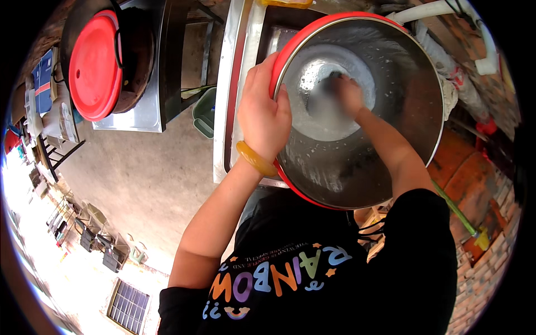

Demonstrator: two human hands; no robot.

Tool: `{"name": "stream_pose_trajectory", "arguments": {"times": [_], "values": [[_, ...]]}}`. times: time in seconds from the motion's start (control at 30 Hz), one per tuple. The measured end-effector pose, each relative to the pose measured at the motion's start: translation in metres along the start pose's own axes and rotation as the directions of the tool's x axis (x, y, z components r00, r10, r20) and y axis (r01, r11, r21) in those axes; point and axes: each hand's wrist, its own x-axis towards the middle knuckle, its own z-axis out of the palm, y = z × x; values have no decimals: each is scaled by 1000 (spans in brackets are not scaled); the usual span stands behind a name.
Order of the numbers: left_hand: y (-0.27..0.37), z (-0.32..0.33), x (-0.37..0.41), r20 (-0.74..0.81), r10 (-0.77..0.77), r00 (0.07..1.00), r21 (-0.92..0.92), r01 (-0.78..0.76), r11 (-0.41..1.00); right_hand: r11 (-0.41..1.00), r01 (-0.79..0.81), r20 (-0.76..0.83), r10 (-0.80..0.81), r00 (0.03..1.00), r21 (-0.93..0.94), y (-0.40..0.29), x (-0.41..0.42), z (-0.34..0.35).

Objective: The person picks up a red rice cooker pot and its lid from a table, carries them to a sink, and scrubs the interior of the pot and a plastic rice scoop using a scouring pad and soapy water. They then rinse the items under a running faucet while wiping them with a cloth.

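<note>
A large round metal-lined vessel (410,79) with a red outer wall leans over a metal sink (222,138), its mouth turned up towards me. My left hand (268,113), with an amber-coloured bangle (255,159) at the wrist, grips its left rim, thumb over the edge. Deep inside is my right hand (349,96), blurred, by the vessel's bottom. It presses a dark object (333,81), perhaps a scouring pad, whose details are lost in the blur. Whitish wet film and droplets cover the vessel's inner bottom and wall.
On a metal stand (155,119) at the left sits a dark wok with a red plastic lid or basin (94,67). A green plastic bin (205,113) stands on the concrete floor (146,167). White pipes (431,10) and a hose (456,209) run along the right.
</note>
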Motion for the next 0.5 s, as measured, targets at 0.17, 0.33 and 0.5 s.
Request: {"name": "stream_pose_trajectory", "arguments": {"times": [0.17, 0.33, 0.5], "values": [[-3, 4, 0, 31, 28, 999, 3, -28, 1000, 998, -35, -293, 17, 956, -55, -52, 89, 14], [-4, 4, 1, 6, 6, 1000, 30, -6, 1000, 972, 224, 136, -232, 963, 74, -116, -20, 74], [1, 5, 0, 17, 9, 1000, -4, -9, 1000, 752, 634, 841, -214, 496, -182, -20, -61, 34]]}}
